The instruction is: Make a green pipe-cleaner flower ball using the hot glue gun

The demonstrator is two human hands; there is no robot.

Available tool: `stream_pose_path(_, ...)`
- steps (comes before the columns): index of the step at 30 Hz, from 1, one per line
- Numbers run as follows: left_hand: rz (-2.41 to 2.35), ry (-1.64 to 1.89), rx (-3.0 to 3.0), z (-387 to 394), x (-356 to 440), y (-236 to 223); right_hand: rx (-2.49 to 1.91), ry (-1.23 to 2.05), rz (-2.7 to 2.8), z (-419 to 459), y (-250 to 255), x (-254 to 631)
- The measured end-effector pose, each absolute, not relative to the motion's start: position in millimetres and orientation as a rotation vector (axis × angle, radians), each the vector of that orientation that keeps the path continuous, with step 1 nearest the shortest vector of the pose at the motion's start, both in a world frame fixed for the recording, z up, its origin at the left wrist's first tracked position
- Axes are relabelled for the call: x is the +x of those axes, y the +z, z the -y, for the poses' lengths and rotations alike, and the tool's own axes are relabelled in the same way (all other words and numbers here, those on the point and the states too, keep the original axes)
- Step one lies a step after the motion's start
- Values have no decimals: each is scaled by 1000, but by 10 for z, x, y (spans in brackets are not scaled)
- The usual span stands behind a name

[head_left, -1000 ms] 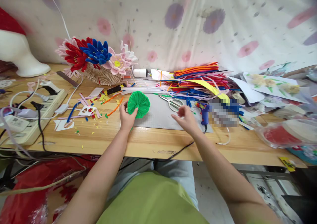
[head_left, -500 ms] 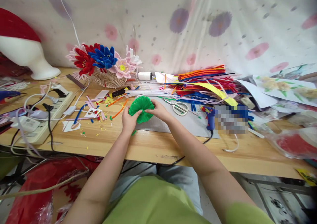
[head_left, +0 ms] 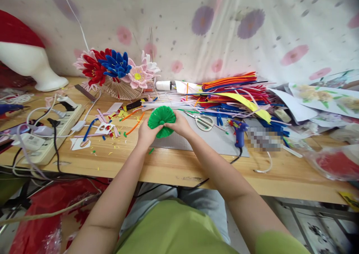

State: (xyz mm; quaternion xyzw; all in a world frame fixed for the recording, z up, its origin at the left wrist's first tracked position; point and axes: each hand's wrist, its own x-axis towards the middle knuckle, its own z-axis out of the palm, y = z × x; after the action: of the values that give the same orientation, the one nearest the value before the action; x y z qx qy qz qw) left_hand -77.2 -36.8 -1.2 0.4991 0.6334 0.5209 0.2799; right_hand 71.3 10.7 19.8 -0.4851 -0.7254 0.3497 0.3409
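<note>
A round green fuzzy disc [head_left: 162, 116], with ridges running out from its middle like a lotus leaf, is held up in front of me over the table. My left hand [head_left: 148, 133] grips its lower left edge, thumb at the centre. From the other side my right hand [head_left: 180, 124] holds the right edge, its thumb also pressing near the middle. The fingers behind the disc are hidden. Beneath lies a grey mat [head_left: 190, 143]. Scissors [head_left: 202, 121] rest on the mat just right of my right hand.
A glue gun [head_left: 239, 134] stands farther right. Behind are bundled pipe cleaners [head_left: 230, 82] and a white thread spool [head_left: 163, 85]. Pipe-cleaner flowers [head_left: 116, 65] sit at back left. A power strip [head_left: 57, 136] with tangled cords and a white mannequin head [head_left: 33, 61] are at left.
The green disc has tilted and shifted slightly up and right, so it looks flatter. Both thumbs have moved closer together at its centre, and the hands keep their hold.
</note>
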Motion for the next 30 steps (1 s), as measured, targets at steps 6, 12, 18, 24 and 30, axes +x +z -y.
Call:
stream_pose_path(6,-1743,1403,1270,316,-758,54,-1304,902,1864,-99,290,703)
stream_pose_path(12,-1616,1392,1142,259,-763,134,-1228,1047,1794,-164,273,708)
stream_pose_path(18,-1546,1381,1083,216,-764,180,-1258,1198,1685,-176,311,700)
stream_pose_path(24,-1535,1416,982,170,-740,190,-1283,1223,1620,-198,341,700)
stream_pose_path(30,-1485,1455,928,166,-674,266,-1214,1253,1591,-240,324,685)
